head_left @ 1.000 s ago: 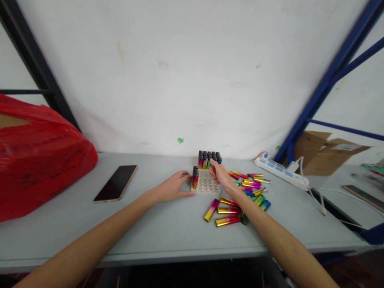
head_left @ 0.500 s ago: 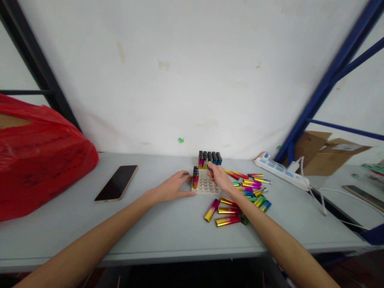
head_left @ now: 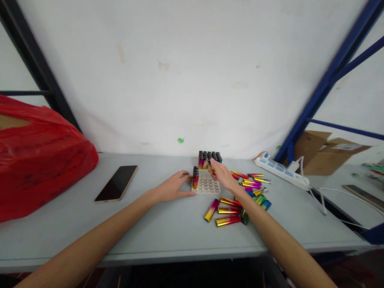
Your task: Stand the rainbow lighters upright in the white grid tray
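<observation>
My left hand point(head_left: 172, 186) rests on the table with thumb and fingers spread, fingertips at the left edge of a pale tray point(head_left: 207, 191) with rows of round holes. A short row of lighters point(head_left: 195, 178) with black tops stands upright along the tray's left side. Over the back right of the tray, my right hand point(head_left: 221, 175) pinches a lighter point(head_left: 209, 164), mostly covered by the fingers. Behind it stands a full block of upright lighters point(head_left: 205, 156). Loose shiny lighters point(head_left: 229, 211) in red, gold, purple, green and blue lie right of the tray, some beneath my right forearm.
A dark-screened phone point(head_left: 117, 183) lies on the grey table point(head_left: 150, 232) to the left, near a red plastic bag point(head_left: 45, 160). A white power strip point(head_left: 282, 171) with cables sits back right. Beyond the blue frame is a cardboard box point(head_left: 333, 156). A white wall closes the back.
My right hand has shifted slightly to the right with the lighter, which now shows more at the fingertips. The left hand and the tray have stayed in place.
</observation>
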Motion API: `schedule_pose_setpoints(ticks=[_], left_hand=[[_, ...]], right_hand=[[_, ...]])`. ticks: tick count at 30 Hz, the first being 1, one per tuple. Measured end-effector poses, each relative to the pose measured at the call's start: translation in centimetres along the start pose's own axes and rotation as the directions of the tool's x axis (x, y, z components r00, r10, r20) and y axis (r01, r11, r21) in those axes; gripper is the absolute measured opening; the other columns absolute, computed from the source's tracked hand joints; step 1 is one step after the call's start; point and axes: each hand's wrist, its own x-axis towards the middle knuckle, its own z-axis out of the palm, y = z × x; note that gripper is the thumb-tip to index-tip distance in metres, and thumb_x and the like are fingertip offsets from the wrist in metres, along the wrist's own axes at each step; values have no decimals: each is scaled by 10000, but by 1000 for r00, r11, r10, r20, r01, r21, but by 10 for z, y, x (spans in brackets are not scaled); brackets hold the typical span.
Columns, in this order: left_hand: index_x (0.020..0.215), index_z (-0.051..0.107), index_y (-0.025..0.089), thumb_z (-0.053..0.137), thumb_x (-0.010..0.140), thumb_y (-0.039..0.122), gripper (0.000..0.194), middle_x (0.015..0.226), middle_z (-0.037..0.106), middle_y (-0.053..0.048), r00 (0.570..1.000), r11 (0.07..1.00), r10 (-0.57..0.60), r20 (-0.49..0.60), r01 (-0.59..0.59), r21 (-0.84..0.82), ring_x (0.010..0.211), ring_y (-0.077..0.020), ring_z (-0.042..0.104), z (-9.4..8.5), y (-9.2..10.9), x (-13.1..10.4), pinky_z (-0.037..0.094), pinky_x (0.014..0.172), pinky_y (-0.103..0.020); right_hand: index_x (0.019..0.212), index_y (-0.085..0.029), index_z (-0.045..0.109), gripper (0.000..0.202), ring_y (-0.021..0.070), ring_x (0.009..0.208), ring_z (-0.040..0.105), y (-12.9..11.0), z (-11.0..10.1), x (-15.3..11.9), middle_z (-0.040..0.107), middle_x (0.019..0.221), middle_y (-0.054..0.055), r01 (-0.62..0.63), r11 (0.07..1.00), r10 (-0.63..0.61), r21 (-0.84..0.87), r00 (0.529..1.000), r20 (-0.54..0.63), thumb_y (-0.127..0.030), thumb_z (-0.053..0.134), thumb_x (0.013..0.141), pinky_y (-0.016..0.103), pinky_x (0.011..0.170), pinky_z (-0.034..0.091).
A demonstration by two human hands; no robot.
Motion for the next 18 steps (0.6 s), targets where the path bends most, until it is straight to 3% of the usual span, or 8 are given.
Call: schedule_pose_setpoints(ticks=[3,7,9,13,18], left_hand=[[1363,583,215,623,892,714,687,1417,559,-136,1000,1000,2,6,-2,0,1317,-310,548,-1,1,0,409,1172,-423],[1363,579,208,619,894,714,691,1418,554,-143,1000,1000,-11,5,11,18,1314,-310,553,-2,3,-1,413,1169,-416],[1372,574,202,632,895,699,691,1428,548,-148,1000,1000,-17,10,17,23,1326,-307,546,-2,4,-1,407,1176,-411],[1396,561,191,650,894,680,706,1473,521,-162,999,999,-26,25,26,27,1373,-319,512,-2,3,-1,390,1193,-425],[1377,578,201,654,905,662,664,1439,546,-153,1000,1000,1,17,-1,17,1332,-312,538,-2,4,0,414,1172,-430]], right_hand=[[935,-212,600,523,161,621,533,-9,-5,-4,555,688,-10,166,967,-172,-193,985,-15,-644,322,1040,294,644,434],[855,-206,613,407,202,870,596,-19,-7,-9,648,901,70,383,807,-408,-450,912,45,-552,481,1025,324,842,453],[805,-208,618,420,200,846,593,-22,-6,-11,656,863,65,403,766,-415,-501,905,94,-541,493,1028,315,828,444],[773,-207,650,450,158,658,579,-26,-4,-16,662,723,16,380,789,-333,-483,925,185,-548,503,1028,267,688,415],[872,-203,732,384,175,702,660,-29,-1,-19,750,797,30,381,823,-285,-421,918,274,-509,551,1019,255,684,435]])
